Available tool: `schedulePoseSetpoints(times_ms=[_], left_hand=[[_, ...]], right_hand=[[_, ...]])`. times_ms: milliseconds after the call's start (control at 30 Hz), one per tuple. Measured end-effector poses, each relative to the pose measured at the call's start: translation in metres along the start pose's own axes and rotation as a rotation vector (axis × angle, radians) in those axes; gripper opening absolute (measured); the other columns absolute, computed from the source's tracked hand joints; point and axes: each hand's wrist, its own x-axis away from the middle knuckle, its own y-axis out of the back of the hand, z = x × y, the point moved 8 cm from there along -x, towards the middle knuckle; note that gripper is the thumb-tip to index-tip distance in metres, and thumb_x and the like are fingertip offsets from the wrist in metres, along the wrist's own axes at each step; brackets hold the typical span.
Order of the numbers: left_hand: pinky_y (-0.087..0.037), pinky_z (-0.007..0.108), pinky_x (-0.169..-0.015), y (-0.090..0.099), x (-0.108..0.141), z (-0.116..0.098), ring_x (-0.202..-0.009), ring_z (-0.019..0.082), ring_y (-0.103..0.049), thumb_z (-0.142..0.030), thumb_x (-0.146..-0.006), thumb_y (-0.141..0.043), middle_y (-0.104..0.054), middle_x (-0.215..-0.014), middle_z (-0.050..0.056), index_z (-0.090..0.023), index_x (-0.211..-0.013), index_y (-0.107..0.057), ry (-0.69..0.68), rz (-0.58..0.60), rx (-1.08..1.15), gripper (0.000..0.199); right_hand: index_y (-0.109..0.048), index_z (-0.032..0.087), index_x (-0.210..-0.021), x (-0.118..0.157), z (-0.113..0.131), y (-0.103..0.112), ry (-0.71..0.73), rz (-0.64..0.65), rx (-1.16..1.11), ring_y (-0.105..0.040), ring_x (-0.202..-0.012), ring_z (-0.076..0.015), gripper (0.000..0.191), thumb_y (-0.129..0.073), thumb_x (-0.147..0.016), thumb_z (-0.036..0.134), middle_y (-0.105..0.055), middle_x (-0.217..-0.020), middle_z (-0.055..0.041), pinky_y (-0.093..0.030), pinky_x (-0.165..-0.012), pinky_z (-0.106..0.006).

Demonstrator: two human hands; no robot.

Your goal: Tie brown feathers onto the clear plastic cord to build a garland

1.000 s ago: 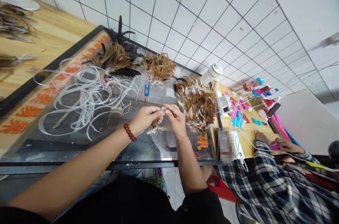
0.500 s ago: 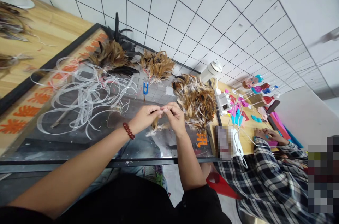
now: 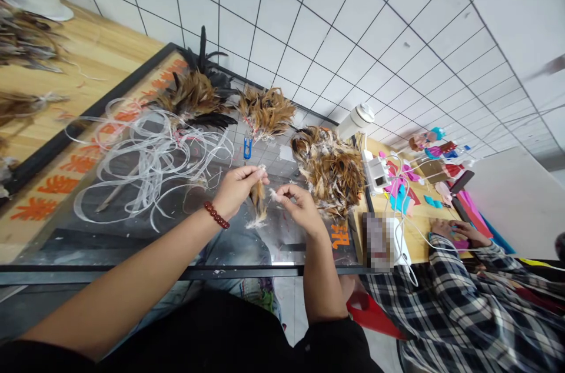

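My left hand (image 3: 239,187), with a beaded bracelet at the wrist, pinches a brown feather (image 3: 258,196) by its pale quill end; its tip hangs down. A little to the right, my right hand (image 3: 296,203) is closed with thumb and forefinger on a tuft of white fluff (image 3: 274,195). The two hands are apart. Above them on the dark glass tabletop lie blue thread snips (image 3: 248,148). A pile of brown feathers (image 3: 333,170) is just beyond my right hand. Two more feather bunches lie farther back, a brown one (image 3: 267,111) and a brown and black one (image 3: 192,93).
Loops of clear plastic strip (image 3: 128,167) spread over the left of the table. At the right stand a white bottle (image 3: 356,120) and a white charger (image 3: 376,176) with cables. A co-worker in a plaid shirt (image 3: 459,296) sits there, hands over coloured pieces.
My hands were together at the fingertips and have drawn apart. The right hand has moved down and right with white fluff; the left keeps the feather. The view has shifted slightly.
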Motion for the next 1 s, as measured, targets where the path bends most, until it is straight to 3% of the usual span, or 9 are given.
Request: schedulePoseSetpoints(times_ms=[133,233,400,567,667,733,900,1000], left_hand=[[-0.042,0.025,-0.061,-0.009,0.003,0.001,-0.063,0.014,-0.055,-0.050,-0.058,-0.077,-0.066,-0.067,0.003,-0.016,-0.066,-0.071,-0.049,0.057,-0.016,0.036],[-0.042,0.025,-0.060,-0.013,0.004,0.006,-0.061,0.013,-0.053,-0.050,-0.053,-0.079,-0.065,-0.066,0.002,-0.015,-0.068,-0.071,0.003,0.084,0.055,0.038],[-0.044,0.026,-0.062,-0.015,0.007,0.013,-0.061,0.013,-0.055,-0.048,-0.047,-0.083,-0.067,-0.067,0.003,-0.015,-0.071,-0.072,0.099,0.079,0.132,0.042],[-0.043,0.027,-0.065,-0.017,0.008,0.012,-0.066,0.014,-0.057,-0.047,-0.052,-0.081,-0.068,-0.071,0.003,-0.015,-0.072,-0.073,0.048,0.093,0.056,0.038],[-0.044,0.026,-0.065,-0.012,0.005,0.009,-0.067,0.014,-0.057,-0.046,-0.055,-0.080,-0.067,-0.070,0.003,-0.015,-0.071,-0.071,0.020,0.056,0.094,0.036],[-0.045,0.026,-0.065,-0.005,0.002,0.003,-0.067,0.014,-0.058,-0.046,-0.058,-0.078,-0.067,-0.071,0.004,-0.015,-0.070,-0.070,-0.022,0.003,0.156,0.034],[-0.046,0.025,-0.068,0.014,-0.006,-0.009,-0.067,0.013,-0.059,-0.043,-0.059,-0.079,-0.066,-0.070,0.003,-0.015,-0.070,-0.067,-0.087,-0.119,0.296,0.032],[-0.047,0.025,-0.069,0.017,-0.007,-0.010,-0.067,0.012,-0.059,-0.042,-0.057,-0.080,-0.065,-0.069,0.002,-0.015,-0.070,-0.066,-0.083,-0.145,0.315,0.033]], right_hand=[[-0.057,0.019,-0.079,-0.005,-0.012,-0.012,-0.144,-0.239,-0.397,-0.051,-0.059,-0.0105,0.023,-0.066,-0.074,0.040,-0.059,-0.067,0.0018,-0.043,-0.061,-0.024],[-0.055,0.019,-0.078,-0.007,-0.019,-0.015,-0.168,-0.360,-0.514,-0.048,-0.056,-0.0091,0.025,-0.070,-0.070,0.038,-0.058,-0.065,0.0025,-0.041,-0.059,-0.023],[-0.047,0.021,-0.075,-0.007,-0.023,-0.012,-0.179,-0.395,-0.522,-0.044,-0.054,-0.0085,0.029,-0.070,-0.069,0.038,-0.050,-0.059,0.0059,-0.038,-0.055,-0.021],[-0.043,0.021,-0.072,-0.009,-0.021,-0.016,-0.188,-0.374,-0.496,-0.041,-0.053,-0.0078,0.033,-0.069,-0.068,0.041,-0.045,-0.058,0.0074,-0.038,-0.055,-0.021],[-0.048,0.021,-0.079,-0.007,-0.016,-0.013,-0.167,-0.347,-0.405,-0.044,-0.055,-0.0085,0.029,-0.067,-0.071,0.042,-0.049,-0.062,0.0059,-0.039,-0.056,-0.022],[-0.057,0.020,-0.085,-0.007,-0.005,-0.010,-0.078,-0.253,-0.241,-0.049,-0.061,-0.0101,0.025,-0.067,-0.074,0.040,-0.054,-0.067,0.0033,-0.042,-0.062,-0.024],[-0.072,0.024,-0.085,0.007,0.023,-0.034,0.249,0.266,0.207,-0.055,-0.087,-0.0164,0.022,-0.077,-0.068,0.035,-0.060,-0.089,-0.0020,-0.040,-0.087,-0.035],[-0.072,0.024,-0.079,0.009,0.020,-0.038,0.237,0.315,0.252,-0.055,-0.086,-0.0159,0.009,-0.071,-0.075,0.032,-0.060,-0.086,-0.0018,-0.040,-0.087,-0.035]])
